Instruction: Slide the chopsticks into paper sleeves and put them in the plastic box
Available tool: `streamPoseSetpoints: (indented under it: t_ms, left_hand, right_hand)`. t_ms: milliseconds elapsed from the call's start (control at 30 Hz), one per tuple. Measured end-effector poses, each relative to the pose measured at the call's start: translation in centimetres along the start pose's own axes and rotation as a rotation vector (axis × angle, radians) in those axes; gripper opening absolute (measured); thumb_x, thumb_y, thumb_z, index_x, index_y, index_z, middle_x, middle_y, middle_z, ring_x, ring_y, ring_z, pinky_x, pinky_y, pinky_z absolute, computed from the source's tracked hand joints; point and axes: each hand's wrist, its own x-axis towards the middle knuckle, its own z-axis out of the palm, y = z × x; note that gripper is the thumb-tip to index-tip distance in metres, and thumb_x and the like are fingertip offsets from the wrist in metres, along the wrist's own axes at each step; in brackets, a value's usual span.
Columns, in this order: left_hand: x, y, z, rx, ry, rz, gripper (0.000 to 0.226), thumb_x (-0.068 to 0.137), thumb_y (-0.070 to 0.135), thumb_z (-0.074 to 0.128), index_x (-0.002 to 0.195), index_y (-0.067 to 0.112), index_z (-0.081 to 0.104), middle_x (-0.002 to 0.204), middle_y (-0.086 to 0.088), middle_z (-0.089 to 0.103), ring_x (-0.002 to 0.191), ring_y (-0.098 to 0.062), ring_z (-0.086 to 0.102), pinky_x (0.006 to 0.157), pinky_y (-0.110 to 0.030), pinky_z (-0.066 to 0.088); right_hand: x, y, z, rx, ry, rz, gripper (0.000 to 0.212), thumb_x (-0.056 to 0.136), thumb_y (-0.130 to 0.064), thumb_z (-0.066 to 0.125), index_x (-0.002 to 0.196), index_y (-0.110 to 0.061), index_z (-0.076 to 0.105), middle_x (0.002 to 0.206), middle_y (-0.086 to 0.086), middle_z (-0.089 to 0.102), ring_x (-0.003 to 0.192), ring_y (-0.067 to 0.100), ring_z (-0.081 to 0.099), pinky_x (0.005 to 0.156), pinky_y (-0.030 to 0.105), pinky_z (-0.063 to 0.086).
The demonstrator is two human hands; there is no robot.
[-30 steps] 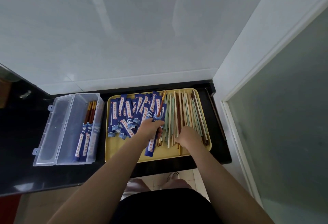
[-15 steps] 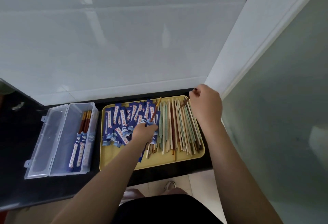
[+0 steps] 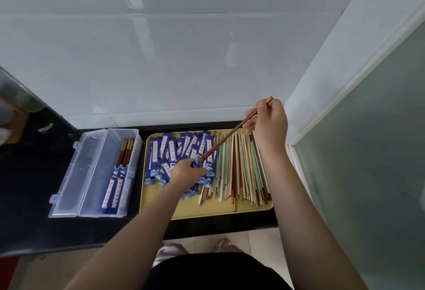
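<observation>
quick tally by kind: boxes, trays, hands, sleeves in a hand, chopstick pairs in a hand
plastic box: 1
yellow tray: 1
hands: 2, the left hand and the right hand
paper sleeve pinched by the left hand: 1
brown chopstick pair held in the right hand: 1
Total: 6
The loose piles on the tray are too dense to count.

Soft, even daylight lit the scene. Pale streaks of glare lay on the glossy wall tiles [image 3: 138, 2]. Wide-angle distortion bent the edges.
</observation>
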Motion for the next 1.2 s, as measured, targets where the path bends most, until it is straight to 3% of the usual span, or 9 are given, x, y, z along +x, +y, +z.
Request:
streamPoseSetpoints:
  t_ms: [233,500,700,800,900,1000,1100,1200]
  left_hand:
    - [-0.4,0.7,-0.1,-0.093,-0.033,0.109,0.015,0.091,0.026,0.068,0.083,0.021,0.057,0.072,0.000,0.053,0.061,-0.012,0.047,0.057,-0.023,0.040]
    - [0.4,-0.6,-1.5,0.005,0.000,0.077,0.018,0.093,0.027,0.062,0.079,0.017,0.058,0.067,0.001,0.051,0.058,-0.014,0.044,0.056,-0.026,0.039]
    - [0.8,-0.7,-2.3,-0.031,-0.037,0.108,0.019,0.092,0.023,0.063,0.076,0.018,0.054,0.065,0.002,0.048,0.055,-0.011,0.041,0.053,-0.022,0.036]
    - [0.8,-0.3,-2.6,-0.088,-0.082,0.152,0.016,0.091,0.025,0.065,0.080,0.018,0.055,0.069,0.000,0.051,0.059,-0.013,0.043,0.057,-0.024,0.039]
    - [1.0,0.1,-3.2,-0.139,-0.105,0.201,0.016,0.092,0.030,0.065,0.085,0.017,0.057,0.070,-0.001,0.051,0.060,-0.014,0.043,0.057,-0.026,0.041]
    - [1.4,0.3,-4.0,-0.137,-0.057,0.231,0.027,0.093,0.037,0.064,0.084,0.014,0.052,0.069,-0.001,0.050,0.058,-0.015,0.043,0.057,-0.028,0.041]
    - [1.7,-0.4,-5.4,-0.132,0.013,0.230,0.024,0.095,0.041,0.061,0.094,0.017,0.056,0.073,-0.003,0.056,0.061,-0.017,0.050,0.058,-0.033,0.045]
    - [2.1,-2.1,-7.6,-0.226,0.124,0.201,0.017,0.099,0.038,0.055,0.100,0.022,0.056,0.073,-0.002,0.057,0.060,-0.015,0.050,0.057,-0.032,0.043]
  right_hand:
    - [-0.2,1.2,0.8,-0.152,-0.081,0.013,0.018,0.106,-0.026,0.048,0.096,-0.014,0.056,0.080,0.006,0.066,0.054,0.006,0.063,0.054,0.016,0.051]
    - [0.6,0.2,1.5,-0.042,0.053,-0.022,0.019,0.106,-0.021,0.047,0.104,-0.007,0.059,0.074,0.009,0.065,0.048,0.004,0.056,0.052,0.015,0.048]
    - [0.4,0.8,3.2,-0.096,0.002,-0.032,0.017,0.106,-0.024,0.049,0.101,-0.012,0.059,0.070,-0.002,0.063,0.053,0.001,0.059,0.055,0.015,0.048]
    - [-0.3,1.5,4.4,-0.136,-0.019,-0.071,0.012,0.104,-0.020,0.055,0.115,-0.016,0.056,0.086,-0.001,0.066,0.072,0.004,0.065,0.062,0.010,0.048]
    - [-1.0,2.2,5.5,-0.264,-0.070,-0.135,0.027,0.103,-0.018,0.058,0.129,-0.017,0.054,0.093,-0.006,0.066,0.080,0.000,0.065,0.067,0.005,0.048]
    - [-1.6,3.0,7.2,-0.479,-0.299,-0.146,0.033,0.107,-0.031,0.050,0.136,-0.018,0.059,0.117,-0.002,0.068,0.100,0.004,0.062,0.078,0.006,0.043]
    - [-2.0,3.6,8.8,-0.471,-0.452,-0.046,0.045,0.109,-0.040,0.041,0.146,-0.017,0.053,0.141,0.001,0.058,0.125,0.012,0.055,0.095,0.017,0.035]
    - [-2.2,3.7,10.3,-0.438,-0.446,0.006,0.047,0.108,-0.042,0.040,0.150,-0.021,0.046,0.141,0.000,0.053,0.115,0.008,0.054,0.094,0.024,0.038]
